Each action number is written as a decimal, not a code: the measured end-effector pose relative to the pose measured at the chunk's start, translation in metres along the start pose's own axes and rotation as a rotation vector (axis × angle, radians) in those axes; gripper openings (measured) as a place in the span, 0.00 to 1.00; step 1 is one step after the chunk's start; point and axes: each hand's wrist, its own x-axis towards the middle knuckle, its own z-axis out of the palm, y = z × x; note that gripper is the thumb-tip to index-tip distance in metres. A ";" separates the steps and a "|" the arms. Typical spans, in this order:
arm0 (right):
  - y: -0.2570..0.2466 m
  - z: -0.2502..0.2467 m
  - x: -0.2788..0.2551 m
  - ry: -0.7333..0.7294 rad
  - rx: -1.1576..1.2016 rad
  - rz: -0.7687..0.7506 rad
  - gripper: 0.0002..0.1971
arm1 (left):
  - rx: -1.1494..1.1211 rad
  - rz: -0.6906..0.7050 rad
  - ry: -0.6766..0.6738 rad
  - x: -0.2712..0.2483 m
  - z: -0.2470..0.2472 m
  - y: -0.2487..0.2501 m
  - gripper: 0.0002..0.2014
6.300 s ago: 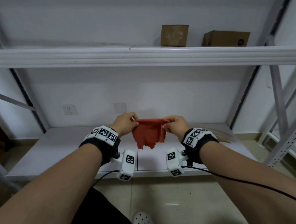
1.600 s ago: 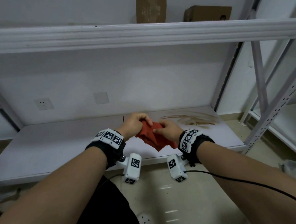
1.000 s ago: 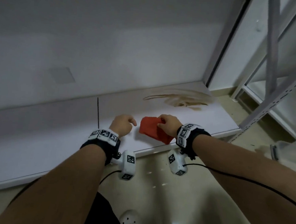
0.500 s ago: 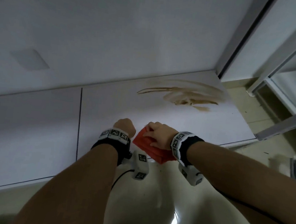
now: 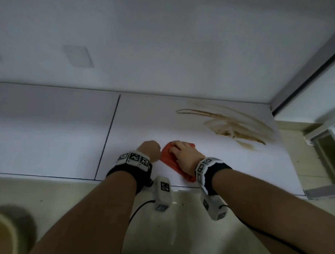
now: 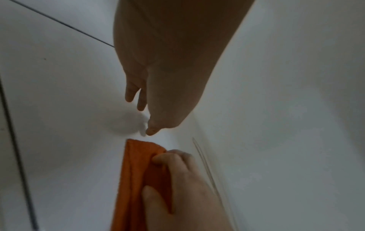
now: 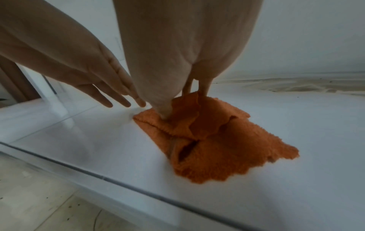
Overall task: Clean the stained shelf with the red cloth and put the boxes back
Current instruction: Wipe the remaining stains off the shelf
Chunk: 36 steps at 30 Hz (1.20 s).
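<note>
The red cloth lies folded on the white lower shelf, near its front edge. My right hand rests on it; in the wrist views the thumb presses the cloth and the curled fingers grip a fold of the cloth. My left hand is just left of the cloth, its straight fingers angled down to the shelf and holding nothing. A brown smeared stain marks the shelf to the right and farther back, apart from the cloth. No boxes are in view.
A dark seam splits the shelf left of my hands. The white wall with a blank cover plate stands behind. A grey upright post bounds the shelf on the right. Glossy floor tiles lie below the front edge.
My left hand has let go of the cloth, and my right hand has laid it on the lower shelf. The view has dropped closer, so the upper shelf and boxes are out of sight.
</note>
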 end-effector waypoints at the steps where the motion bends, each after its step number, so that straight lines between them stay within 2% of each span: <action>1: 0.001 -0.002 -0.002 -0.022 -0.001 -0.010 0.24 | 0.000 0.008 0.016 0.000 -0.001 0.002 0.18; 8: 0.008 -0.001 -0.004 -0.144 -0.070 -0.062 0.30 | 0.059 0.017 0.096 -0.009 0.000 0.013 0.17; 13: 0.010 0.008 0.001 -0.152 -0.156 -0.063 0.30 | 0.146 -0.024 0.058 -0.014 0.013 0.009 0.18; 18: 0.008 0.009 0.012 -0.154 -0.187 -0.057 0.29 | 0.140 -0.021 0.099 -0.015 0.011 0.015 0.18; 23: 0.008 0.008 0.015 -0.210 -0.187 -0.015 0.31 | 0.176 -0.056 0.083 -0.022 0.015 0.023 0.18; 36: 0.038 0.013 -0.010 -0.219 -0.115 0.033 0.34 | 0.107 -0.122 0.014 -0.031 0.025 0.048 0.22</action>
